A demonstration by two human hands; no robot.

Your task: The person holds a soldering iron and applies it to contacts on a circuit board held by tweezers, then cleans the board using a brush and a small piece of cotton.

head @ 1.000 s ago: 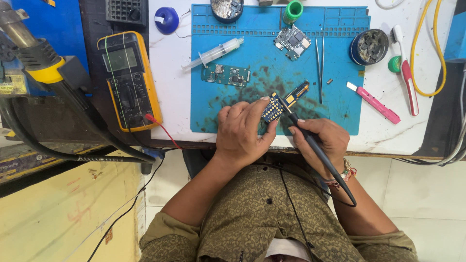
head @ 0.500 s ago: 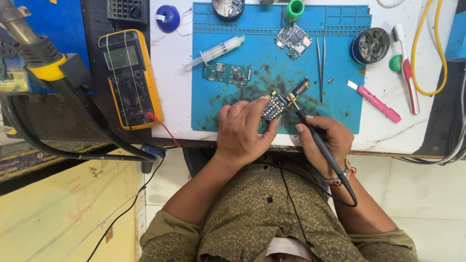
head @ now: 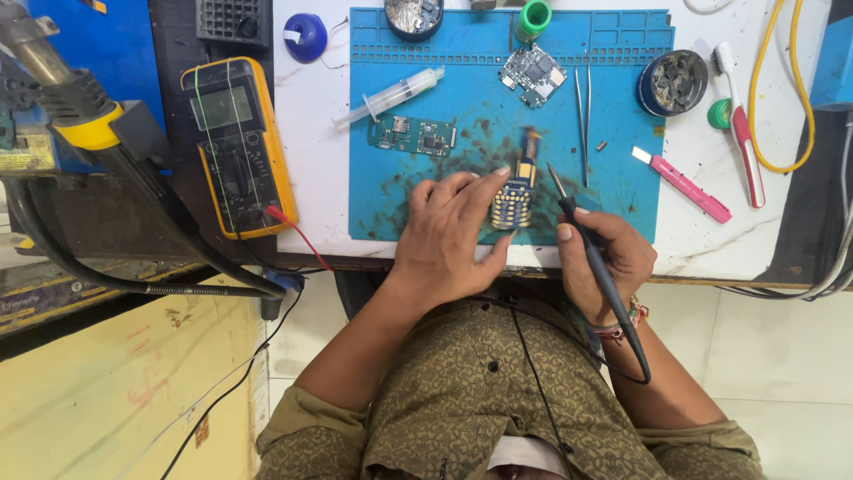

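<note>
Blue mat (head: 426,213): left hand (head: 449,240) pins board (head: 514,200), seemingly.

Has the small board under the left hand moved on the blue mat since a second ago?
Yes. The small board has turned: it lay slanted across the blue mat, and now stands nearly parallel to the tweezers.

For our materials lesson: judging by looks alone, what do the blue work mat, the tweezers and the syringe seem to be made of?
Blue work mat: probably silicone or rubber, matte, with moulded ridges and dark stains.
Tweezers: metal, likely steel, thin bright silvery prongs.
Syringe: clear plastic, translucent barrel with a pale plunger.
</note>
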